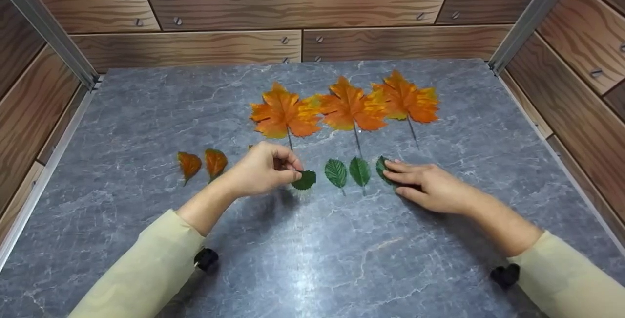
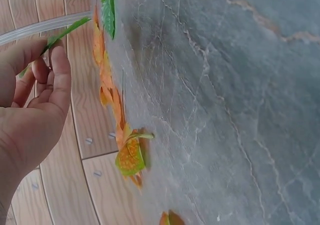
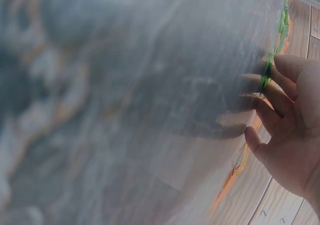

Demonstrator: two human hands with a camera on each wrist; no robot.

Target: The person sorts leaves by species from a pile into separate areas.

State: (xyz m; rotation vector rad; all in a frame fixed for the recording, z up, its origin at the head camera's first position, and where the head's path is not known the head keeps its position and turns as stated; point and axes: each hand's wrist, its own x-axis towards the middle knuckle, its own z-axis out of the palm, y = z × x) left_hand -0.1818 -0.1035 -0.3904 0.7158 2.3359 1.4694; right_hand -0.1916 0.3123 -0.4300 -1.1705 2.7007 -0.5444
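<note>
My left hand (image 1: pixel 261 169) pinches a small green leaf (image 1: pixel 305 180) between thumb and fingers, above the table. In the left wrist view that leaf (image 2: pixel 70 31) points up and away from the fingertips. Two more green leaves (image 1: pixel 336 172) (image 1: pixel 360 170) lie side by side between the hands. My right hand (image 1: pixel 434 187) rests its extended fingers on another green leaf (image 1: pixel 382 166), covering part of it. Behind them lies a row of three orange maple leaves (image 1: pixel 285 113) (image 1: pixel 352 105) (image 1: pixel 407 98) with stems toward me.
Two small orange-brown leaves (image 1: pixel 189 165) (image 1: pixel 215 162) lie left of my left hand; a sliver of another (image 1: pixel 250 147) shows behind it. The grey marbled table (image 1: pixel 342 259) is bounded by wood-patterned walls (image 1: pixel 293 3) and metal posts (image 1: pixel 530 12).
</note>
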